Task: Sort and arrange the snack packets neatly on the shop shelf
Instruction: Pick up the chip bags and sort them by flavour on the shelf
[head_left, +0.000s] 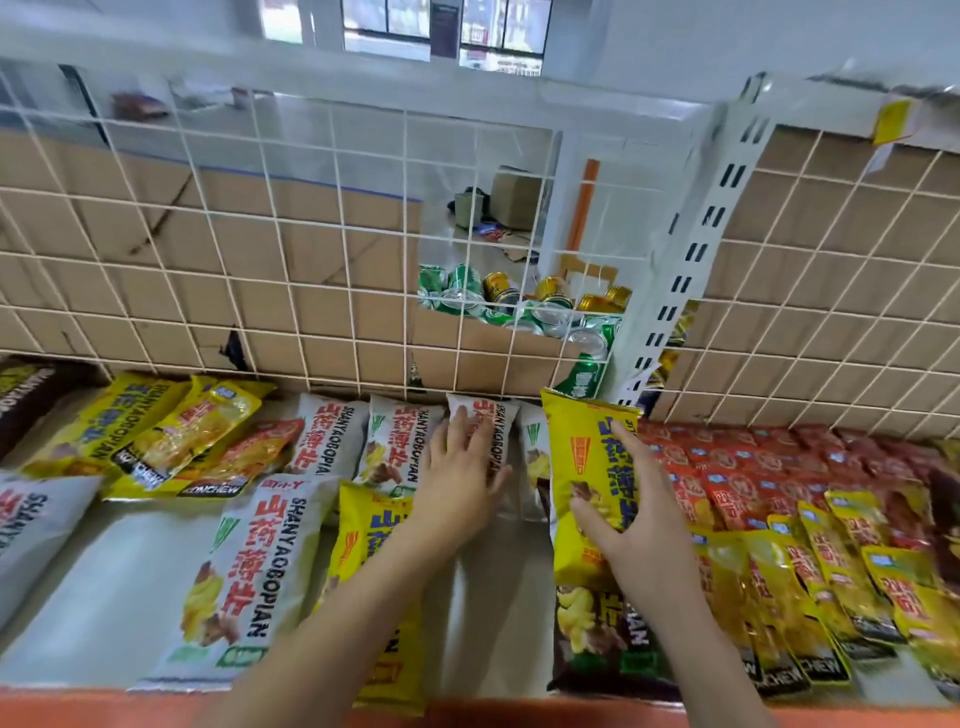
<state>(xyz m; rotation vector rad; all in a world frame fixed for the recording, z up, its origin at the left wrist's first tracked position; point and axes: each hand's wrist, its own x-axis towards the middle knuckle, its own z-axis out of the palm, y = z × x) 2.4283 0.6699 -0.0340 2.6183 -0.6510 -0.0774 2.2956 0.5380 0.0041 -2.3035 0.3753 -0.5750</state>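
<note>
My right hand (631, 506) grips a yellow snack packet (587, 457), held upright near the back of the shelf. My left hand (460, 465) lies flat with straight fingers on a white snack packet (496, 421) in the back row. Two more white packets (400, 441) stand to its left. A large white packet (249, 571) and another yellow packet (371, 525) lie in front. A brown packet (602, 639) lies under the held one.
A white wire grid (311, 249) backs the shelf, with cardboard and drink cans (519, 306) behind it. Small red packets (737, 467) and yellow packets (831, 582) fill the right side. Yellow and orange packets (171, 441) lie at left. The orange shelf edge (78, 709) runs along the front.
</note>
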